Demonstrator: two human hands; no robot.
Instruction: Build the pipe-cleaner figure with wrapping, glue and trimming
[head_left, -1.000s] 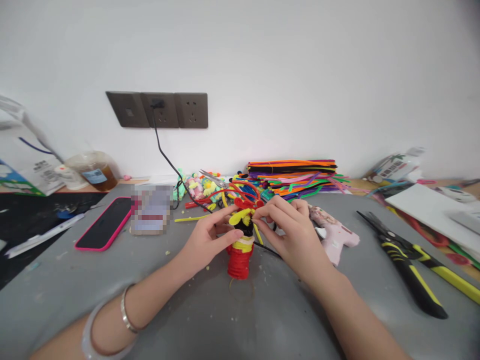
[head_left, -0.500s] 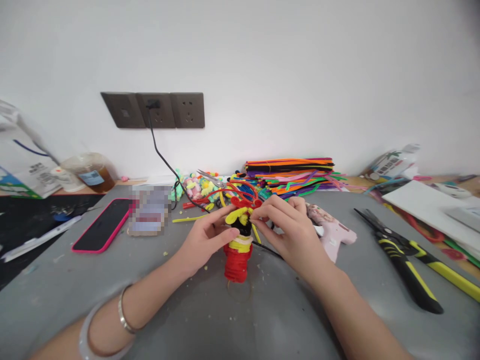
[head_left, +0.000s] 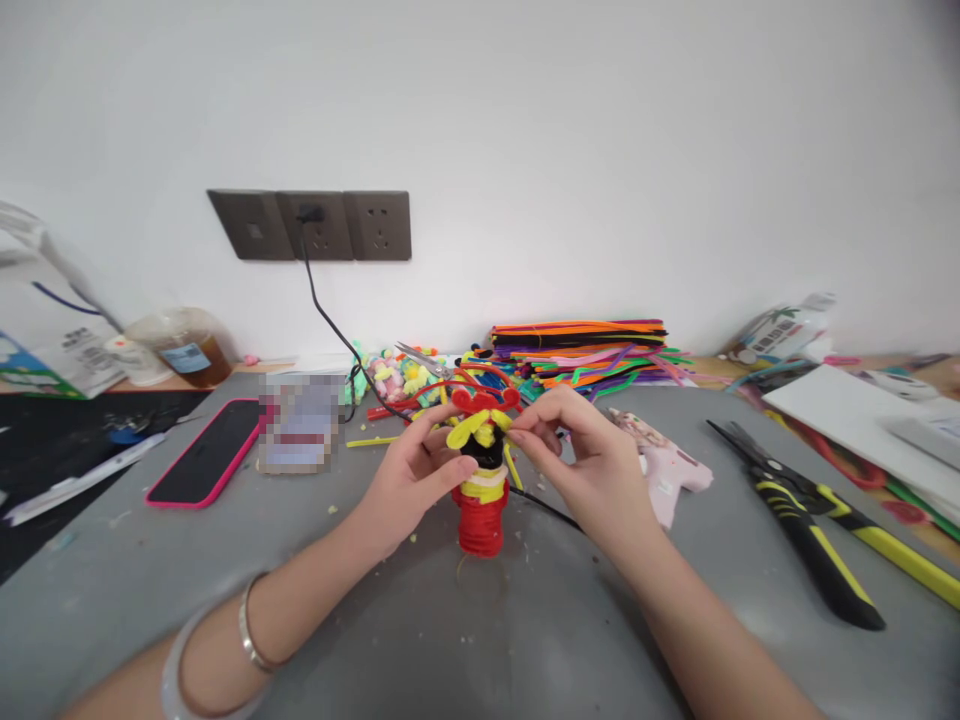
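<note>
A small pipe-cleaner figure [head_left: 480,515] stands upright on the grey work mat [head_left: 315,620]. Its body is red, with yellow and cream bands and a black part above; yellow leaf-shaped loops and red coils with long curved red strands top it. My left hand [head_left: 412,475] is closed around its left side, thumb against the black part and the other fingers behind. At the figure's upper right, my right hand [head_left: 581,450] pinches the tip of a yellow loop [head_left: 499,420] between thumb and forefinger.
Behind lie bundled pipe cleaners [head_left: 577,335], colourful scraps [head_left: 397,375] and scissors [head_left: 420,355]. A pink glue gun [head_left: 667,470] and black-yellow pliers [head_left: 810,530] lie to the right. On the left are a phone [head_left: 210,450] and a cup [head_left: 191,350]. A black cord [head_left: 322,305] runs from the wall socket.
The figure has turned slightly and stands straighter, its red coils and both yellow loops now facing me. My right hand has shifted a little, its fingers now at the right loop's tip.
</note>
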